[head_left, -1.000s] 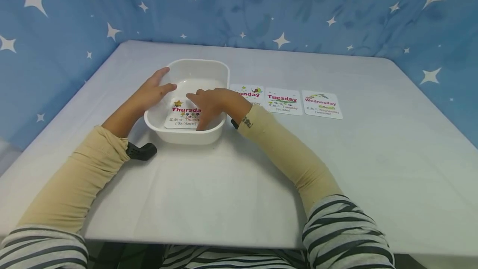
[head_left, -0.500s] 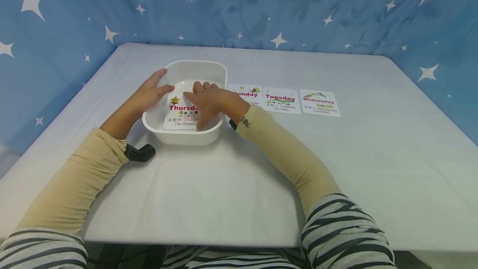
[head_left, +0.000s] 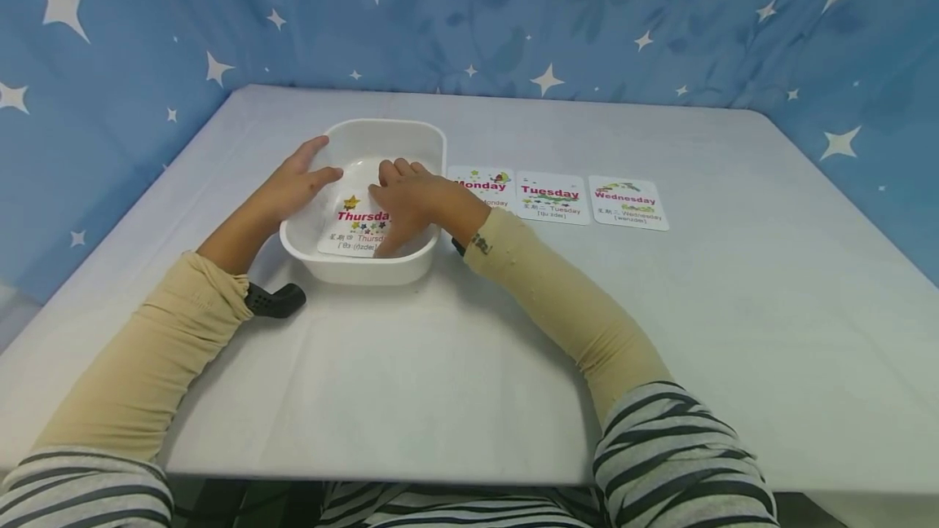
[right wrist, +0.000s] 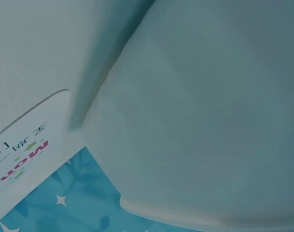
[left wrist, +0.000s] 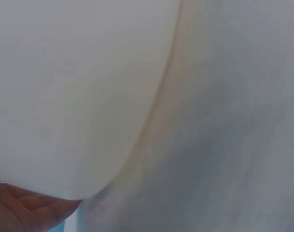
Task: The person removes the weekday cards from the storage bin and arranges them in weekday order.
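In the head view a white plastic basin (head_left: pixel 367 270) stands on the table, left of the middle. My left hand (head_left: pixel 295 184) holds its left wall, thumb over the rim. The left wrist view shows part of that hand (left wrist: pixel 38 211) against the basin's outer side. Inside the basin, my right hand (head_left: pixel 412 202) grips a white card printed "Thursday" (head_left: pixel 352 226), its thumb down at the card's lower edge. The hand hides the card's right part, and its fingertips are out of sight. From the right wrist only the basin's outer wall (right wrist: pixel 185 121) shows, not the hand.
Right of the basin lie cards in a row: Monday (head_left: pixel 480 186), Tuesday (head_left: pixel 553 198) and Wednesday (head_left: pixel 628 203). White cloth covers the table (head_left: pixel 469 381). Behind it hangs a blue curtain (head_left: pixel 513 23) with stars.
The Thursday card has turned and tilted slightly in the basin, along with my right hand, whose thumb has moved a little left. The left hand and basin hold their place.
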A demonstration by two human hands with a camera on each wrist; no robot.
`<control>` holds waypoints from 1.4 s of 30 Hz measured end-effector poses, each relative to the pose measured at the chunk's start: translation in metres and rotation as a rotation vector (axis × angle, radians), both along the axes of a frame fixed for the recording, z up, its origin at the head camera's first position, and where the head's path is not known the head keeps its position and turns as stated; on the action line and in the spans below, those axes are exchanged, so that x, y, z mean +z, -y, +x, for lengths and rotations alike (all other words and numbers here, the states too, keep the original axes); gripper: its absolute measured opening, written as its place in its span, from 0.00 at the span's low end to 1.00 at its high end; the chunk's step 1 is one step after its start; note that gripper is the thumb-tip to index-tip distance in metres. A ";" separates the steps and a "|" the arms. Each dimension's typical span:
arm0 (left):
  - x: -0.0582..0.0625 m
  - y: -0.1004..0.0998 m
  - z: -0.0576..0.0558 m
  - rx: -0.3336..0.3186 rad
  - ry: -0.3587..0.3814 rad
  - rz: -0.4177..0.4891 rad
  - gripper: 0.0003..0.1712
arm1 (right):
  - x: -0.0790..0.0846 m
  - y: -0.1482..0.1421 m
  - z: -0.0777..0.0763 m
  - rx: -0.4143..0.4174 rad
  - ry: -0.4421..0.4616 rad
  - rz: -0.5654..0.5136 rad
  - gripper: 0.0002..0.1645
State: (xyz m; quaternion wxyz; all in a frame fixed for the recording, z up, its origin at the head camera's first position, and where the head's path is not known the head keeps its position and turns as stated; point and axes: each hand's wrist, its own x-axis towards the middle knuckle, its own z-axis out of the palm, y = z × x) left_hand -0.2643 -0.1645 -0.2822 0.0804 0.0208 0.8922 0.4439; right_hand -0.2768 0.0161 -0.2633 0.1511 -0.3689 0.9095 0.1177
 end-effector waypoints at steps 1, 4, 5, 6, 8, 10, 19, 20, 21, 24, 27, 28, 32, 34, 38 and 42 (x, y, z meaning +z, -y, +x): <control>0.000 0.000 0.000 -0.001 -0.001 0.003 0.41 | 0.000 0.000 0.000 0.002 0.000 0.008 0.61; 0.000 -0.001 0.000 -0.003 0.000 0.008 0.41 | 0.000 -0.001 0.000 0.000 0.004 0.012 0.63; 0.000 -0.001 0.000 -0.003 0.000 0.008 0.41 | 0.000 -0.001 0.000 0.004 0.004 0.006 0.63; 0.000 0.000 0.000 -0.004 0.000 0.008 0.41 | 0.000 -0.001 0.000 0.008 0.004 -0.002 0.63; 0.000 0.000 -0.001 -0.006 0.000 0.004 0.41 | -0.001 -0.001 -0.002 0.016 0.004 -0.036 0.62; 0.000 0.000 -0.001 -0.006 0.002 0.006 0.41 | -0.001 -0.002 -0.004 0.019 0.006 -0.084 0.61; -0.003 -0.003 0.000 -0.006 0.017 0.008 0.41 | 0.000 -0.019 -0.012 -0.012 -0.026 -0.304 0.58; -0.003 -0.002 -0.001 -0.004 0.012 0.004 0.41 | 0.000 -0.022 -0.012 -0.021 -0.034 -0.321 0.57; -0.003 -0.002 -0.001 -0.002 0.010 0.004 0.41 | 0.001 -0.024 -0.012 -0.028 -0.043 -0.335 0.57; -0.003 0.000 -0.002 0.003 0.002 0.004 0.40 | 0.003 -0.033 -0.011 -0.045 -0.059 -0.394 0.55; -0.003 0.001 -0.002 0.011 0.002 0.011 0.40 | 0.005 -0.044 -0.008 -0.050 -0.080 -0.452 0.53; -0.003 0.001 -0.002 0.011 0.003 0.010 0.40 | 0.006 -0.048 -0.007 -0.050 -0.086 -0.476 0.53; -0.001 0.000 0.000 0.007 0.004 0.003 0.41 | 0.012 -0.062 -0.002 -0.066 -0.107 -0.536 0.54; 0.001 -0.001 0.001 0.004 0.002 -0.002 0.41 | 0.016 -0.067 0.000 -0.067 -0.122 -0.569 0.54; 0.002 -0.001 0.002 0.006 0.005 -0.003 0.41 | 0.023 -0.072 0.003 -0.066 -0.144 -0.606 0.54; 0.002 -0.003 0.002 0.009 0.008 -0.003 0.40 | 0.022 -0.081 0.002 -0.077 -0.145 -0.601 0.55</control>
